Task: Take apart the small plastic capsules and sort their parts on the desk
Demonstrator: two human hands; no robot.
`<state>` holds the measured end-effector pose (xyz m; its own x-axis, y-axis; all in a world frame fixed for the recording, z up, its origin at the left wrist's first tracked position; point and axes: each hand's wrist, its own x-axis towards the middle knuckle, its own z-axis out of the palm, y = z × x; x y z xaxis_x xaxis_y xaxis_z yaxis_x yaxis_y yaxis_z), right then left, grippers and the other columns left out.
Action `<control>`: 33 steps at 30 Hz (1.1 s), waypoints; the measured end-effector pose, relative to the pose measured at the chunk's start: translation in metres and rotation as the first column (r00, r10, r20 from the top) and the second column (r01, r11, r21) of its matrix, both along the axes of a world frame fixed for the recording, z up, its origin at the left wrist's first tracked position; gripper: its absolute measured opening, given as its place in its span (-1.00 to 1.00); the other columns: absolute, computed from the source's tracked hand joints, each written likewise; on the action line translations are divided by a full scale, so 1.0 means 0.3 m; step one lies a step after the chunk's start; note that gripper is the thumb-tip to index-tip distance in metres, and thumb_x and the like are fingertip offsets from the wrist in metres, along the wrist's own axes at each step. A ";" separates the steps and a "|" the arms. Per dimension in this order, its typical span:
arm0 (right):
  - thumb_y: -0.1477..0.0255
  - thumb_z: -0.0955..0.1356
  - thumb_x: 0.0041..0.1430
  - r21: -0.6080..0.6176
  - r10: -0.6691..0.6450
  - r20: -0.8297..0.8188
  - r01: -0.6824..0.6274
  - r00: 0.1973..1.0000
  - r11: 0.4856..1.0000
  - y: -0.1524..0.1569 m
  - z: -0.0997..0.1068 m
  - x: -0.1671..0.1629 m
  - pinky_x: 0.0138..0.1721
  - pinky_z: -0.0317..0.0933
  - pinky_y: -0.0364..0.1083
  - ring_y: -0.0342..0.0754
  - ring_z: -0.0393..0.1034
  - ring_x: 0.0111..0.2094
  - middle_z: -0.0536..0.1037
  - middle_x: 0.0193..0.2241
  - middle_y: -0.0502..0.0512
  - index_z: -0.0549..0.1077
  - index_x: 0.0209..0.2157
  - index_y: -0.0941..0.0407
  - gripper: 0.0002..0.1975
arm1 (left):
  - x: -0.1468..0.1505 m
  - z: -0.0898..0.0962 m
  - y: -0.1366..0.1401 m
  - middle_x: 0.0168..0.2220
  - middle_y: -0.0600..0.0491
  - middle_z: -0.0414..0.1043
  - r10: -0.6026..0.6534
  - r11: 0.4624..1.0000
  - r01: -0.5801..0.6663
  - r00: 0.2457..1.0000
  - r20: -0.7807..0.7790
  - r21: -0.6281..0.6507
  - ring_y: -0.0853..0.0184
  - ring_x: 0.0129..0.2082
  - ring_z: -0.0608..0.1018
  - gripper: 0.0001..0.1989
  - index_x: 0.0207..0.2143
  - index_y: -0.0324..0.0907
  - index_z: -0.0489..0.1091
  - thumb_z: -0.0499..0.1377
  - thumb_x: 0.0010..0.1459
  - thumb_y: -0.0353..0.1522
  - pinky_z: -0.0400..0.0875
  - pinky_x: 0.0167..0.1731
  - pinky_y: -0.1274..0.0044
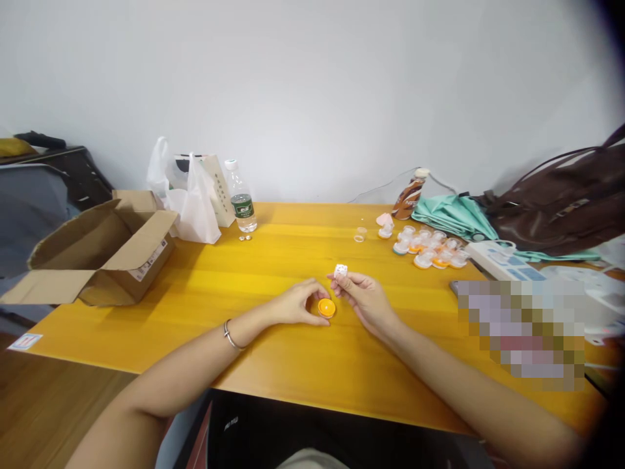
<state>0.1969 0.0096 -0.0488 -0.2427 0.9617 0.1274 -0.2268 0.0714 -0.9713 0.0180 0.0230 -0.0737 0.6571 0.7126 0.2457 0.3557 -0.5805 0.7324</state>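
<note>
My left hand (299, 302) curves its thumb and fingers round a small round orange piece (327, 307) with a white dot at its centre, low over the wooden table. Just to the right, my right hand (370, 301) pinches a small whitish, square-looking piece (340, 269) with faint reddish marks between thumb and fingers. It is held a little above and behind the orange piece, apart from it. Farther back lie a small clear ring-shaped cup (360, 234) and a clear-topped piece with an orange base (385, 231), a pink bit (385, 220) behind it.
Several clear-domed pieces with orange or green bases (432, 246) cluster at the right. Behind them are a brown drink bottle (411, 194), teal cloth (452, 217) and a dark bag (547, 195). An open cardboard box (105, 251), plastic bag (195, 212) and water bottle (243, 203) stand left.
</note>
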 end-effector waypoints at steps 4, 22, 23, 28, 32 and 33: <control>0.21 0.40 -0.06 -0.014 0.156 -0.078 -0.158 0.985 0.987 -0.017 0.057 -0.010 -0.45 0.21 -0.20 -0.22 0.28 -0.55 0.46 -0.56 0.02 0.49 -0.54 0.15 -0.73 | -0.013 0.065 -0.010 -0.13 -0.04 0.34 -0.004 0.996 0.023 0.976 0.220 -0.084 0.27 -0.08 0.39 -0.56 -0.10 -0.15 0.31 0.25 -0.06 -0.25 0.25 -0.03 0.40; 0.29 0.43 -0.13 0.223 -0.124 0.151 0.088 0.981 0.971 -0.058 0.051 0.011 -0.26 0.34 -0.07 -0.11 0.42 -0.40 0.55 -0.41 0.03 0.49 -0.40 0.08 -0.79 | 0.037 0.164 -0.112 -0.32 -0.01 0.46 0.201 0.944 -0.293 0.874 0.442 0.150 0.39 -0.31 0.49 -0.79 -0.24 -0.18 0.44 0.19 0.04 -0.34 0.44 -0.26 0.48; 0.31 0.43 -0.11 0.252 -0.149 0.160 0.106 0.976 0.962 -0.063 0.049 0.010 -0.22 0.34 -0.05 -0.10 0.43 -0.37 0.56 -0.38 0.04 0.49 -0.37 0.08 -0.78 | 0.035 0.160 -0.114 -0.33 -0.01 0.47 0.203 0.925 -0.312 0.890 0.408 0.219 0.40 -0.33 0.49 -0.79 -0.22 -0.18 0.44 0.18 0.05 -0.34 0.44 -0.28 0.49; 0.36 0.40 -0.04 0.265 -0.117 0.169 0.069 0.979 0.962 -0.074 0.034 0.003 -0.14 0.34 -0.01 -0.09 0.46 -0.32 0.56 -0.32 0.05 0.48 -0.29 0.09 -0.78 | 0.030 0.126 -0.116 -0.31 -0.03 0.47 0.191 0.796 -0.323 0.936 0.294 0.511 0.43 -0.34 0.49 -0.78 -0.16 -0.23 0.38 0.13 0.11 -0.42 0.44 -0.29 0.54; 0.37 0.40 -0.06 0.211 -0.074 0.161 0.039 0.984 0.977 -0.050 0.073 0.000 -0.19 0.37 -0.04 -0.10 0.48 -0.36 0.57 -0.38 0.05 0.47 -0.34 0.12 -0.81 | 0.024 0.148 -0.098 -0.31 -0.02 0.48 0.216 0.658 -0.285 0.958 0.187 0.697 0.42 -0.34 0.49 -0.76 -0.11 -0.24 0.33 0.10 0.13 -0.44 0.44 -0.31 0.54; 0.37 0.41 -0.07 0.209 -0.063 0.173 0.026 0.983 0.977 -0.042 0.099 0.000 -0.21 0.38 -0.05 -0.10 0.48 -0.37 0.57 -0.40 0.05 0.47 -0.35 0.13 -0.81 | 0.022 0.170 -0.093 -0.31 -0.02 0.48 0.225 0.627 -0.275 0.960 0.168 0.729 0.42 -0.34 0.49 -0.76 -0.11 -0.24 0.32 0.09 0.14 -0.44 0.44 -0.31 0.54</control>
<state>0.1970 -0.0031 -0.0192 -0.2366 0.9297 0.2821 -0.0441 0.2798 -0.9590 0.0245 -0.0048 -0.0227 0.4493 0.4111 0.7931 0.5434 -0.8305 0.1226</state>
